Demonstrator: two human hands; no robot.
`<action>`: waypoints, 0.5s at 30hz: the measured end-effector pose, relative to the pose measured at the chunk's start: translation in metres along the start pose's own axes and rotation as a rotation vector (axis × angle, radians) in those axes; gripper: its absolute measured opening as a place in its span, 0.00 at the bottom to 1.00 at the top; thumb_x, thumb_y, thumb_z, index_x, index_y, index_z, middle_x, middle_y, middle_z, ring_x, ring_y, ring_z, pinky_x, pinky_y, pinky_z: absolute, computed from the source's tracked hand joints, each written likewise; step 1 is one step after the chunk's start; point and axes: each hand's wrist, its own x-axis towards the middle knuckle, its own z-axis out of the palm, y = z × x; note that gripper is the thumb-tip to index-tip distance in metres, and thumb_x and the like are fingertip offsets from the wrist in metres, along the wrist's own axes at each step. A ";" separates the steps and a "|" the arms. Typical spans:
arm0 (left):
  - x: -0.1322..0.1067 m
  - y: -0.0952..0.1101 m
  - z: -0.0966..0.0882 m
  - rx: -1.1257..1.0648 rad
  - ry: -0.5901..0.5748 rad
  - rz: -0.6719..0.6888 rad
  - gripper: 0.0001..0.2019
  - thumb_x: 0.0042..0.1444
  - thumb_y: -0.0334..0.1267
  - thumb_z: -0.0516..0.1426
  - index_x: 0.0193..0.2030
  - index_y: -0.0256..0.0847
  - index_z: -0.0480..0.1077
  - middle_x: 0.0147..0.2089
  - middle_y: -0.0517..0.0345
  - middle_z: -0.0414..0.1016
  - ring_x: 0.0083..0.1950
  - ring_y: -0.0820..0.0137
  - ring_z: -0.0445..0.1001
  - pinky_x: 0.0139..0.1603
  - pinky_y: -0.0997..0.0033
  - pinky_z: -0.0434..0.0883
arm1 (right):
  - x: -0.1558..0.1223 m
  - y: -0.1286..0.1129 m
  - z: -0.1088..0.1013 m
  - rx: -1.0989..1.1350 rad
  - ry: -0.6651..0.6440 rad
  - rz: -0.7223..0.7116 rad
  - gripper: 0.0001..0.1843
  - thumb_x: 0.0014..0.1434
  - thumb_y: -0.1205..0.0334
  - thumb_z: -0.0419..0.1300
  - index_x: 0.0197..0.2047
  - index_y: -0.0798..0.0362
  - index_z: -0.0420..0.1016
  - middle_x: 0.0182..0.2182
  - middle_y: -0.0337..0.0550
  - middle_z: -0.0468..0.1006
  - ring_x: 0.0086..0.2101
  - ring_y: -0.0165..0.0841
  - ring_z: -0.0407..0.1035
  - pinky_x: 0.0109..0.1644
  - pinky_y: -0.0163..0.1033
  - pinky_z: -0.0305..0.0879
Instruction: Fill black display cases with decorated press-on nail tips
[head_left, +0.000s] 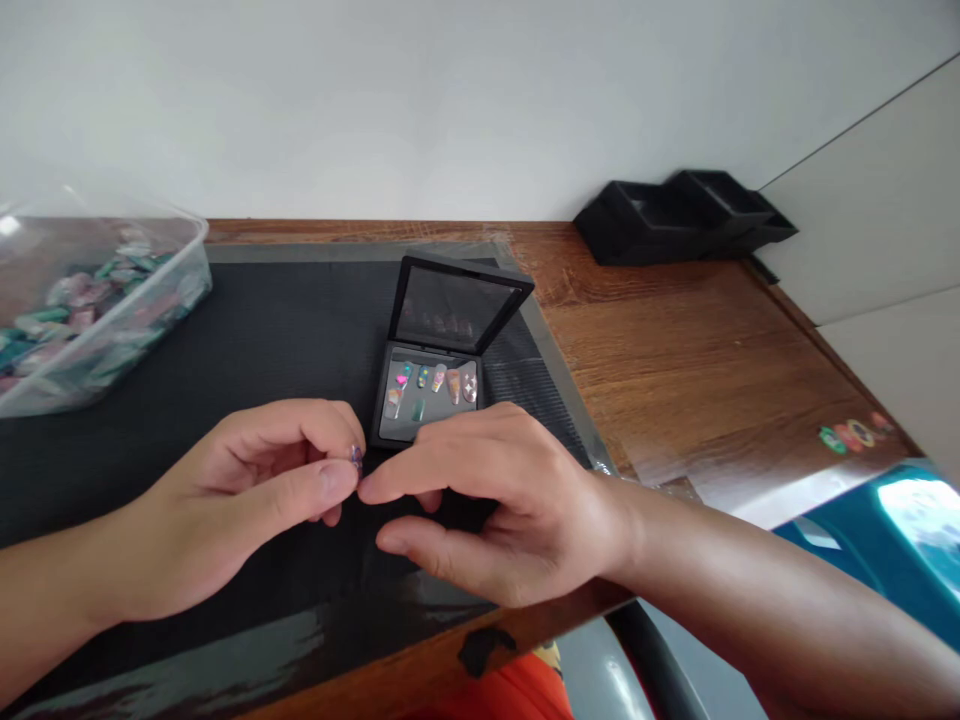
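A small shiny purplish press-on nail (356,458) is pinched between the thumb and forefinger of my left hand (277,480). My right hand (487,500) is beside it, the forefinger tip at or very near the nail and the thumb held apart below. Just beyond the hands a black display case (381,400) stands with its clear-windowed lid (457,305) tilted up. Several decorated press-on nails (454,385) lie in it, most in an upper row, with a green nail (418,410) lower down. My right hand hides the case's lower right corner.
At the left stands a clear plastic tub (180,275) of small wrapped pieces in green and pink. A black mat (285,330) covers part of the wooden table (637,340). Black trays (675,215) sit against the back wall. Round stickers (855,435) mark the table's right edge.
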 end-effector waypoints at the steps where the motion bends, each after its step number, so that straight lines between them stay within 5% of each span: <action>1: 0.000 0.000 0.000 -0.001 -0.004 -0.002 0.16 0.70 0.49 0.66 0.31 0.47 0.80 0.30 0.64 0.74 0.31 0.78 0.74 0.35 0.87 0.76 | 0.000 0.000 0.000 0.005 -0.008 0.005 0.10 0.70 0.68 0.71 0.53 0.60 0.82 0.38 0.38 0.88 0.31 0.19 0.75 0.38 0.25 0.72; 15: 0.000 -0.003 -0.002 -0.048 0.024 -0.011 0.19 0.69 0.55 0.67 0.31 0.47 0.80 0.30 0.64 0.72 0.32 0.78 0.75 0.36 0.86 0.77 | -0.005 0.004 -0.002 0.000 -0.085 0.012 0.17 0.72 0.62 0.70 0.60 0.59 0.79 0.33 0.32 0.80 0.28 0.19 0.71 0.34 0.25 0.68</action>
